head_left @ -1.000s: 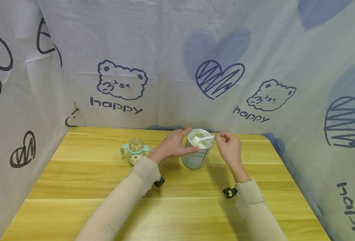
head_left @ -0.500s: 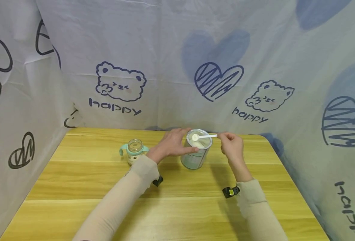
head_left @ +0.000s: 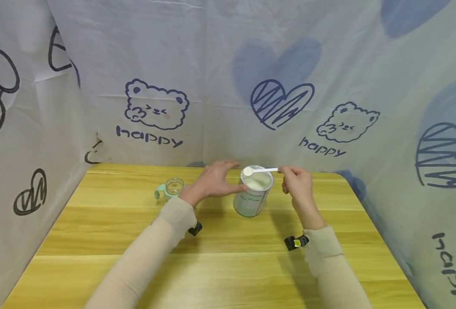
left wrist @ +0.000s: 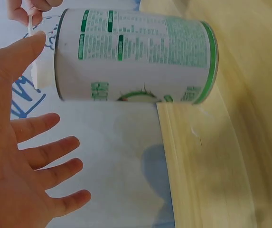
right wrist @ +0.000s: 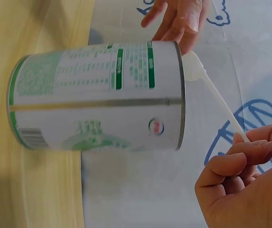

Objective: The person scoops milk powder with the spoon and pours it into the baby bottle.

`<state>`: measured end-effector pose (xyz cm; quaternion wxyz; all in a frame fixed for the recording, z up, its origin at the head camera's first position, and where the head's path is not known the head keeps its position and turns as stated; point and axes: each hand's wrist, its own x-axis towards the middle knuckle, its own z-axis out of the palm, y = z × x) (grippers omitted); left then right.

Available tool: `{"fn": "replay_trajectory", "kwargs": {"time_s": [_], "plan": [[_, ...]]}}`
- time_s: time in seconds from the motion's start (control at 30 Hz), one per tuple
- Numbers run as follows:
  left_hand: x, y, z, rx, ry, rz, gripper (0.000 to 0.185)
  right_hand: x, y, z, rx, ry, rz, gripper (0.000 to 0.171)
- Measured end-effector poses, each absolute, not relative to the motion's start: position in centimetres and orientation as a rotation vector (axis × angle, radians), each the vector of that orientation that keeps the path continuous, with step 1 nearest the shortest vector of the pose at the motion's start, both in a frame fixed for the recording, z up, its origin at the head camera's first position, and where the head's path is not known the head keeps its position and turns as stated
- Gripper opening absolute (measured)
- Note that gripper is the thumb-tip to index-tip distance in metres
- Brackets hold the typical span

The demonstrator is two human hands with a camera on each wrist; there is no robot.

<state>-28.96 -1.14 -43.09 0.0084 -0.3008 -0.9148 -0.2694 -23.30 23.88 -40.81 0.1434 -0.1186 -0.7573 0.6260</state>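
My right hand pinches the thin handle of a white measuring scoop between thumb and curled fingers. The scoop's bowl, with pale powder in it, is over the left side of the mouth of an open milk powder can. White powder shows inside the can, which stands upright. My left hand is spread just left of the can; its fingers look apart from the can's wall in the left wrist view. Behind my left wrist stands a clear baby bottle with mint handles, partly hidden by the sleeve.
The wooden table reaches back to a white cloth printed with bears and hearts. Cloth also hangs at both sides. The can stands near the table's back edge, the bottle to its left.
The scoop has risen from the powder and shifted left to the can's rim. My left hand has come off the can and moved left, now covering more of the bottle.
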Motion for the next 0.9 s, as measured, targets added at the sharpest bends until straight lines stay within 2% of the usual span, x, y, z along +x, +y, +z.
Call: {"fn": "replay_trajectory", "kwargs": {"time_s": [0.3, 0.5, 0.9], "plan": [[-28.5, -4.0, -42.7, -0.872, -2.871, -0.822, 0.091, -24.0, 21.6, -40.4, -0.269, -2.206, 1.866, 0.024], [-28.3, -6.3, -42.7, -0.837, -2.865, -0.817, 0.089, -24.3, 19.7, -40.2, -0.187, -2.194, 1.921, 0.015], [-27.5, -10.8, -43.0, -0.741, -2.871, -0.848, 0.092, -24.9, 16.2, -39.8, -0.096, -2.235, 1.984, 0.018]]}}
